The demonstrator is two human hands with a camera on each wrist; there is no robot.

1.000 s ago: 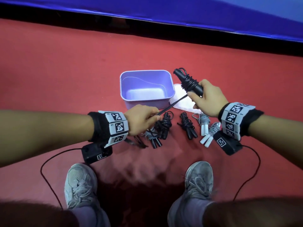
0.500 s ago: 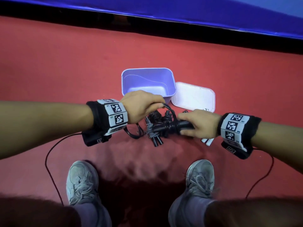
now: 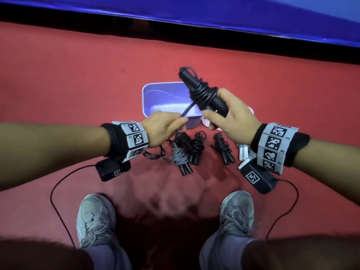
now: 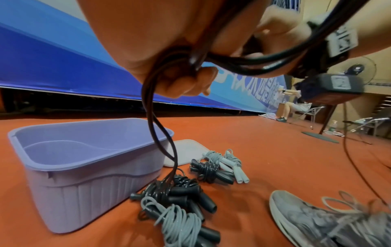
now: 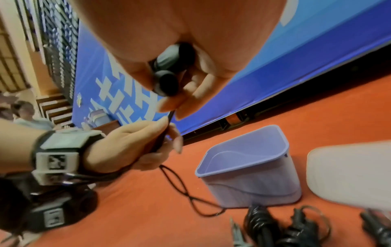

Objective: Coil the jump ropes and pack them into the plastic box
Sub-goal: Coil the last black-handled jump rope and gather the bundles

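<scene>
My right hand [image 3: 229,115] grips the two black handles of a jump rope [image 3: 202,92], held up over the lilac plastic box [image 3: 155,90] with cord wound round them. In the right wrist view the handle ends [image 5: 167,80] show in my palm. My left hand [image 3: 165,125] holds the loose black cord [image 4: 160,133], which hangs down to the floor. The box [image 4: 63,167] stands empty. Several coiled ropes lie on the red floor in front of it: black ones [image 3: 224,149], one with grey cord [image 3: 180,156] and white-handled ones [image 4: 228,163].
The box's white lid [image 4: 186,152] lies flat to the right of the box. My two grey shoes [image 3: 95,219] stand close behind the ropes. A blue padded barrier [image 3: 194,10] runs along the far side. Chairs and a seated person [image 4: 294,105] are far right.
My right hand has lifted the wound handles from floor level back up over the box. My left hand has followed, feeding the cord.
</scene>
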